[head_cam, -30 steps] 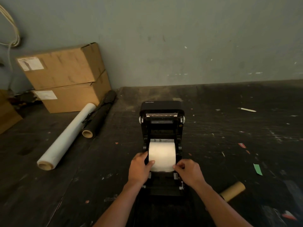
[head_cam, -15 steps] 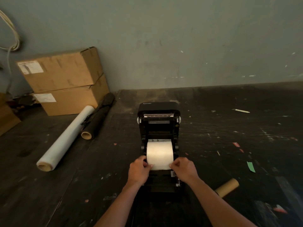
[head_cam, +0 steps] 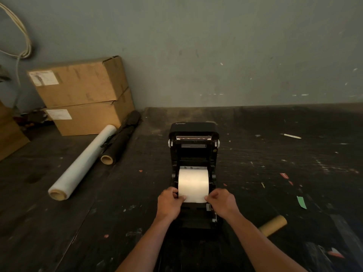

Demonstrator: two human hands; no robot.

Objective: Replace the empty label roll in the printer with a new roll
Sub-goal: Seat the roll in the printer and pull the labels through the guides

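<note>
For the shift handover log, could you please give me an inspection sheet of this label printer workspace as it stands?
Surface: dark scuffed table, flecked with paint marks and paper scraps.
Job's things: black printer, lid open; white label roll in its bay; bare cardboard core lying to the right.
Clutter: clear film roll, black roll, two stacked cardboard boxes, white pen-like stick, green scrap.
Hands: left hand and right hand pinch the roll's near edge at its corners.
Cables: pale cords hanging on the wall, upper left.
Surroundings: grey-green wall behind.
</note>
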